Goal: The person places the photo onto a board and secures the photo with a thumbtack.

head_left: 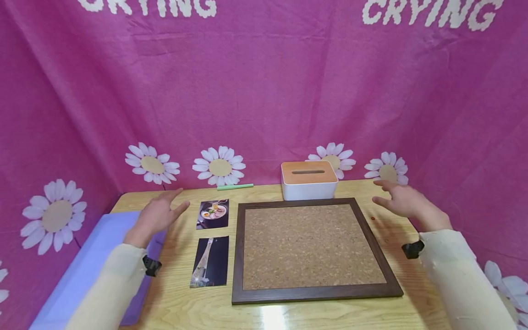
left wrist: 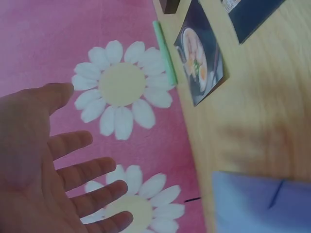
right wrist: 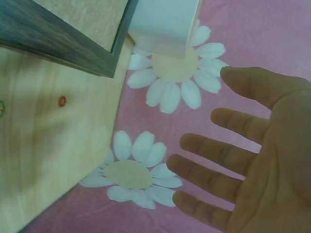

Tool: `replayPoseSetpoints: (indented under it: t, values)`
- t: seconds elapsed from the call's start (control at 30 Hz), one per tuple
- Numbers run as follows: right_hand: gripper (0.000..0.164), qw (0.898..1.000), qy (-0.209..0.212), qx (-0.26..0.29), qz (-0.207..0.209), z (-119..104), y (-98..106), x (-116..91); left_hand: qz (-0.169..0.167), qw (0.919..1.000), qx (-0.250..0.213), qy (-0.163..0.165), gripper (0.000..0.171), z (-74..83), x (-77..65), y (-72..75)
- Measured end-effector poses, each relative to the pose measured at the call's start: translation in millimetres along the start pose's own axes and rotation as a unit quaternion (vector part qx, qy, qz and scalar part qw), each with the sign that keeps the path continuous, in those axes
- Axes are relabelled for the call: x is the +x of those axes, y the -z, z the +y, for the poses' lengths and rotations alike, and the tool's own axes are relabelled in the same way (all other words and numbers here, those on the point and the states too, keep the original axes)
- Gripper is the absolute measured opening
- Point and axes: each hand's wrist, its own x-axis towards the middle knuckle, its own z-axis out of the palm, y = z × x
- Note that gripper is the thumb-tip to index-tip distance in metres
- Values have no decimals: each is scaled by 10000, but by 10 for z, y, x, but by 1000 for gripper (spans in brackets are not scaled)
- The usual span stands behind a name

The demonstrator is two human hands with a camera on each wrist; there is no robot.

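Note:
My left hand (head_left: pixel 156 217) hovers at the table's left side with fingers spread and nothing in it, over the edge of a lavender box-like thing (head_left: pixel 96 247). To its right lie two photos: a ramen bowl photo (head_left: pixel 213 214) and, nearer me, a night photo of a lit tower (head_left: pixel 210 262). A corkboard (head_left: pixel 309 247) in a dark brown frame lies flat beside them. Past the board's right side my right hand (head_left: pixel 406 205) is held in the air, fingers apart and palm bare. Below it on the table is a small red-orange thing (right wrist: pixel 62 101).
A white tissue box (head_left: pixel 309 183) with a wooden lid stands behind the corkboard. Toward the back edge lies a light green stick-like thing (head_left: pixel 235 187). A green ring-shaped thing (right wrist: pixel 1 108) shows near the red one. Pink curtain (head_left: pixel 264 91) with daisies encloses the table.

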Motion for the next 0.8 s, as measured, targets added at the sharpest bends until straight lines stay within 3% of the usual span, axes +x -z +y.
replayPoseSetpoints:
  t: [0.33, 0.53, 0.8]
  values:
    - [51, 9966, 155, 748, 316, 90, -185, 4, 493, 9935, -1007, 210, 60, -30, 93, -227]
    - [46, 9936, 80, 1039, 438, 169, -312, 24, 771, 9816, -1651, 565, 56, -62, 119, -360]
    - [40, 9891, 12, 1307, 676, 226, -453, 33, 699, 9641, -2326, 1072, 57, -44, 146, -531]
